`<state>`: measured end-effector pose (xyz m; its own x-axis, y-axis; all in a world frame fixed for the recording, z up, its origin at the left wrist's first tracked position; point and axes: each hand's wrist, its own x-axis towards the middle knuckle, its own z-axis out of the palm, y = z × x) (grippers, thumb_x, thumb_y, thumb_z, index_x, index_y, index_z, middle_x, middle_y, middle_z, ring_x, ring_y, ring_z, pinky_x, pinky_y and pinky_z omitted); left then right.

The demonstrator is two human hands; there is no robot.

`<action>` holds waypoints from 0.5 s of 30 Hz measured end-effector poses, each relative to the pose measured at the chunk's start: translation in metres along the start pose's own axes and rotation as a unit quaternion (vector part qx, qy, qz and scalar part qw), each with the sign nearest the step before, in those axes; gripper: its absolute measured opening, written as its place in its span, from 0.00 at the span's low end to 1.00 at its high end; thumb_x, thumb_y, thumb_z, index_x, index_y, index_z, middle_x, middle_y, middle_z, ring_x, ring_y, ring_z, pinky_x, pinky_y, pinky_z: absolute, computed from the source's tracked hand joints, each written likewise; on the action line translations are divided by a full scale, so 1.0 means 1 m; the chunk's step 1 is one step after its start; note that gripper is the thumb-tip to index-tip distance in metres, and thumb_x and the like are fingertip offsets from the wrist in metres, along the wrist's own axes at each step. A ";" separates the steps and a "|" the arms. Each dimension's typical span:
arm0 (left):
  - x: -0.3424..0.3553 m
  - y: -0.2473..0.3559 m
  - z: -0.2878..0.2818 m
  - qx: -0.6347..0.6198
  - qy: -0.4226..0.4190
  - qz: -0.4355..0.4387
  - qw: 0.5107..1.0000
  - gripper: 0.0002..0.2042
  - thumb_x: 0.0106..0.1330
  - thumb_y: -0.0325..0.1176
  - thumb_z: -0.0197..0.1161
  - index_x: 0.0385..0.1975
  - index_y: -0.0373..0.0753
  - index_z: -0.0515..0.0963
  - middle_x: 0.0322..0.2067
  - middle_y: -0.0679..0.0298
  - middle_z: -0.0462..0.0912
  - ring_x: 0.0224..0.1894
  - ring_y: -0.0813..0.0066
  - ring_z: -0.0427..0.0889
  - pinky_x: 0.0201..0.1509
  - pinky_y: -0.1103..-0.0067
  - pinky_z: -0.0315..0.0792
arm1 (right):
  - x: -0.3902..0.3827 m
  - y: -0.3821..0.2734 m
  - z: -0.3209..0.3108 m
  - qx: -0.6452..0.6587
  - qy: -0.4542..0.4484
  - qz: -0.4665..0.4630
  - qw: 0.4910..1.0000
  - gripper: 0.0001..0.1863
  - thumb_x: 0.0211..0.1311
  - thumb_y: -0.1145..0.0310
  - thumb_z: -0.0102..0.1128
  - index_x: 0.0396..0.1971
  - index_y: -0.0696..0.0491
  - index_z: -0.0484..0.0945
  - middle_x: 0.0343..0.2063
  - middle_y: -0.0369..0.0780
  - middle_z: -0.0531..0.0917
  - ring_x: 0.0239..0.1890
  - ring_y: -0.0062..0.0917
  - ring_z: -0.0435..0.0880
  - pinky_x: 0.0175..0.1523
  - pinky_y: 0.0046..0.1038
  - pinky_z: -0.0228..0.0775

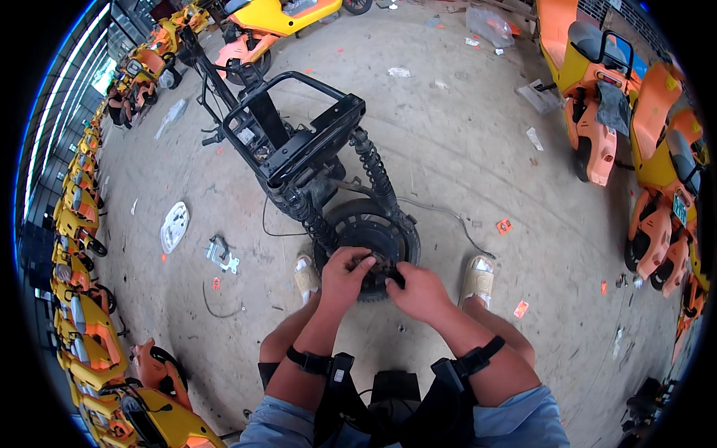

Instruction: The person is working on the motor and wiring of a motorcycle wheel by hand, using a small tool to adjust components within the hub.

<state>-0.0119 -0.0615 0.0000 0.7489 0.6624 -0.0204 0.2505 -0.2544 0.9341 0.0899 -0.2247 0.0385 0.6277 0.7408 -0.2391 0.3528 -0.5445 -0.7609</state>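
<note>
A stripped black scooter frame (280, 153) stands in front of me, its rear wheel (377, 235) between my feet. Coil-spring shock absorbers (376, 168) rise on both sides of the wheel. My left hand (346, 275) is closed, with thumb and fingers pinching at a small dark part over the wheel's near edge. Just to its right, my right hand (413, 290) is curled around a small black piece (396, 279). Fingers cover most of both pieces, so their kind is unclear. I cannot tell whether they are joined to each other or to the scooter.
A cable (455, 216) trails from the frame to my right foot. On the floor at left lie a white plastic cover (175, 227), a metal bracket (222, 254) and a thin hose (213, 306). Yellow-orange scooters (590, 97) line both sides. A person (117, 106) crouches far left.
</note>
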 end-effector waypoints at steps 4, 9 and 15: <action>0.007 0.001 0.001 -0.011 -0.002 -0.004 1.000 0.08 0.63 0.26 0.72 0.41 0.36 0.85 0.38 0.66 0.83 0.33 0.82 0.75 0.38 0.83 0.72 | 0.007 0.000 0.001 0.002 0.005 0.002 1.000 0.15 0.62 0.59 0.63 0.34 0.58 0.77 0.26 0.53 0.83 0.34 0.53 0.83 0.41 0.48 0.75; 0.018 0.000 -0.001 -0.007 -0.004 -0.011 1.000 0.08 0.64 0.26 0.72 0.42 0.35 0.85 0.38 0.66 0.83 0.33 0.81 0.76 0.38 0.83 0.72 | 0.020 -0.006 -0.004 -0.010 -0.019 0.012 1.000 0.16 0.63 0.58 0.60 0.32 0.58 0.76 0.29 0.54 0.84 0.37 0.53 0.84 0.45 0.50 0.76; 0.039 -0.001 -0.005 0.001 -0.009 -0.017 1.000 0.09 0.64 0.29 0.72 0.42 0.35 0.85 0.38 0.61 0.84 0.35 0.75 0.81 0.40 0.79 0.76 | 0.041 -0.011 -0.010 -0.019 -0.017 0.012 1.000 0.16 0.63 0.58 0.60 0.32 0.58 0.77 0.30 0.54 0.85 0.38 0.53 0.84 0.45 0.49 0.76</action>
<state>0.0141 -0.0325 0.0002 0.7511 0.6575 -0.0597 0.2780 -0.2331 0.9319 0.1185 -0.1922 0.0431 0.6124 0.7403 -0.2775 0.3651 -0.5762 -0.7312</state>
